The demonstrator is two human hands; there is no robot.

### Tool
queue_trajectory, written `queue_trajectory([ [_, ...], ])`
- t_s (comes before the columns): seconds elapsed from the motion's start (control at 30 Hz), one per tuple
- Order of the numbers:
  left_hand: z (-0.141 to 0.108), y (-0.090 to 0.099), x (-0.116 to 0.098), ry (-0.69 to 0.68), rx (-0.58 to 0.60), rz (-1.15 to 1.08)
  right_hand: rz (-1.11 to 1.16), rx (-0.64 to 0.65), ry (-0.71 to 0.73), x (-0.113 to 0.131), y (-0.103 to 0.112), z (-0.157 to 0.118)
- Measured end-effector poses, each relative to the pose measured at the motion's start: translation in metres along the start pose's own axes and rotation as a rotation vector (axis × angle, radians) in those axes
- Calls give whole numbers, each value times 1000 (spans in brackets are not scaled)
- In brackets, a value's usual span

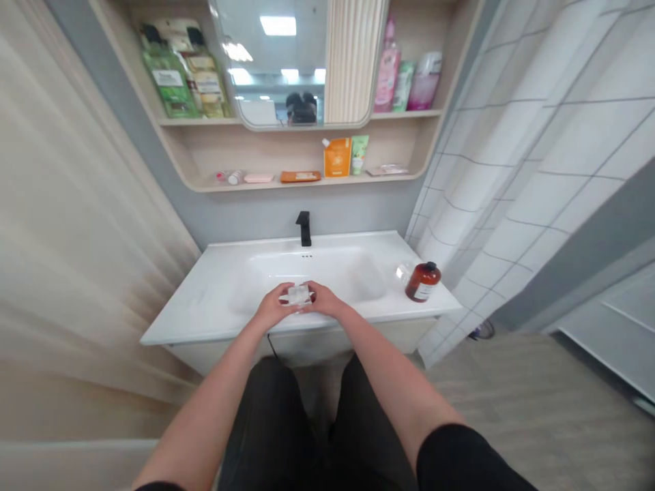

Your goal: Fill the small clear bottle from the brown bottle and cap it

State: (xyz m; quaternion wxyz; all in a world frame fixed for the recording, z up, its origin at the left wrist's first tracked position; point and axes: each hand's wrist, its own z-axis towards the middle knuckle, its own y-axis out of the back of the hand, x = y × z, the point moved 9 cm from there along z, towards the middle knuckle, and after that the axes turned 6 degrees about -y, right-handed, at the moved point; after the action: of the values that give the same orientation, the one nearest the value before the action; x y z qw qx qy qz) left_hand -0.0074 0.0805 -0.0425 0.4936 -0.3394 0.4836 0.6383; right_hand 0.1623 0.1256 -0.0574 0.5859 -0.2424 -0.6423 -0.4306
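Both hands hold one small clear packet (299,295) with a whitish look and pointed ends, just above the front rim of the white sink (368,273). My left hand (273,305) grips its left side, fingers curled round it. On the right side, my right hand (323,300) has its fingers closed on the same packet. What lies inside the packet is too small to make out. Behind the hands, the black faucet (305,228) stands at the back of the basin.
A brown bottle (423,282) with a black cap stands on the counter's right end, a clear object (403,273) beside it. Above, a mirrored cabinet (276,61) has shelves with several bottles, an orange pouch (338,157) and a green tube (359,155). Curtains (491,136) hang either side.
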Motion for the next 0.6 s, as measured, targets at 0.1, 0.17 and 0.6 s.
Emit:
queue_trajectory([
  [0.1,-8,24,-2,4,-121,56,60,-15,-31,-3,2,0],
  [0.17,-18,49,-3,16,-224,129,93,-22,-35,-5,3,0],
  [0.6,-116,226,10,383,-720,778,112,-57,-17,-7,8,0],
])
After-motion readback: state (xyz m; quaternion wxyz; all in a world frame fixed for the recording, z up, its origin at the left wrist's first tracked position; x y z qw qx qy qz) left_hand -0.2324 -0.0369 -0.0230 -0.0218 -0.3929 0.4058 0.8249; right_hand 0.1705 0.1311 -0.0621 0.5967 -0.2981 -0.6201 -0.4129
